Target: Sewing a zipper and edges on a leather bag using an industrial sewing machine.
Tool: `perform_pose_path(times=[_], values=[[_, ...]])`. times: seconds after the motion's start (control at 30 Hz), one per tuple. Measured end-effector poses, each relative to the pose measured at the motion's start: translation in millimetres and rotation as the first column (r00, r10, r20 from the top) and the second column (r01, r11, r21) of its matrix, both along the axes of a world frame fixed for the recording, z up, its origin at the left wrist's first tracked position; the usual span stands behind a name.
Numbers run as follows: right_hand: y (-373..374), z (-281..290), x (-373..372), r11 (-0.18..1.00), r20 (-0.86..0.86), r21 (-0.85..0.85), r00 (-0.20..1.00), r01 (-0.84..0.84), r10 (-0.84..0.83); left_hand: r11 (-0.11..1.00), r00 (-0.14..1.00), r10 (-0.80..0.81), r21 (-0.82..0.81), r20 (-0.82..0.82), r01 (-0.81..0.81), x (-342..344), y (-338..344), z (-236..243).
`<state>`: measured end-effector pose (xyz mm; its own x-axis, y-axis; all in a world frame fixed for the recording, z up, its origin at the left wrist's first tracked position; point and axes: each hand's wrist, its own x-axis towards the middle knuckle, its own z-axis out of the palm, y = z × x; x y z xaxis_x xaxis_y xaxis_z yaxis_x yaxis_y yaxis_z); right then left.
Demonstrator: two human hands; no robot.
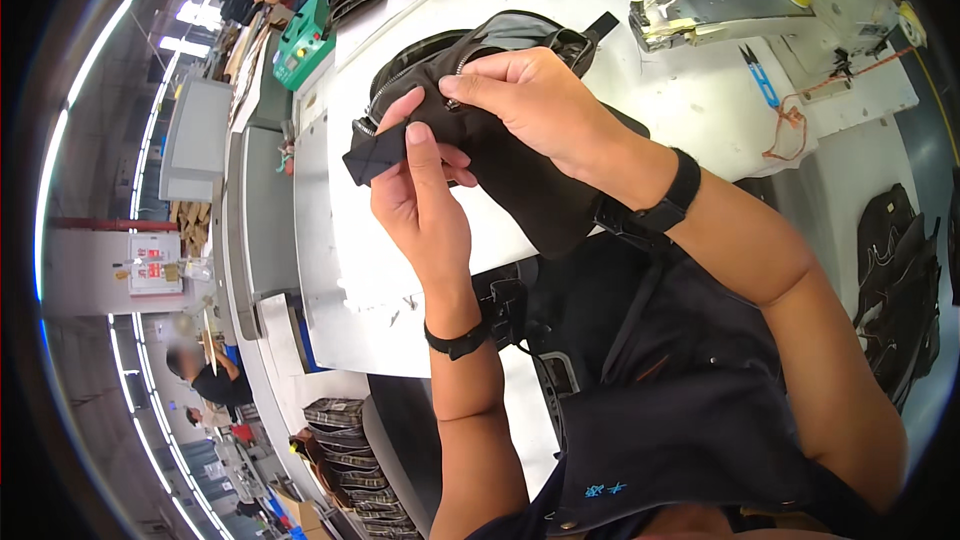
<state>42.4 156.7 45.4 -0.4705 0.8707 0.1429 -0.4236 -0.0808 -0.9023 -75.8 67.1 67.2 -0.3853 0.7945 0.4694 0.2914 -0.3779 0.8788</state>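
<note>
From where I stand, the dark bag (545, 180) is on the white table (390, 255), right in front of the worker, its lower end reaching the near edge. The left hand (425, 185) has it at the left end, the thumb pressed flat on a black tab (375, 155) and the fingers behind, so the tab is clamped between them. The right hand (540, 105) comes over the top with thumb and forefinger pinched together on the bag beside the zip (384, 90); whether they have the tape or the puller, I can't make out from here. There's a band (458, 342) round the left wrist and a watch (675, 195) on the right.

Off to the right stands a sewing machine (715, 15), with blue snips (762, 78) lying near it and a tangle of orange thread (790, 135) just beside their handles. A green box (303, 40) sits beyond the table at the far left. Dark pieces (895, 280) are heaped at the right, and plaid ones (345, 455) are stacked low on the left. Further back, a co-worker (218, 380) in black is at another bench.
</note>
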Motion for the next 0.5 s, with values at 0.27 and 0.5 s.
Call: perform_pose_path(times=[0.27,0.5], values=[[-38.8,31.2,0.2,0.944,0.003,0.31,0.992,0.116,-0.123,0.991,0.989,0.135,0.025,-0.065,-0.134,11.7,-27.4,36.6],[-28.2,27.6,2.4,0.999,-0.026,-0.027,0.999,0.03,-0.031,0.988,0.997,0.072,-0.142,0.031,-0.066,5.0,-10.4,36.5]])
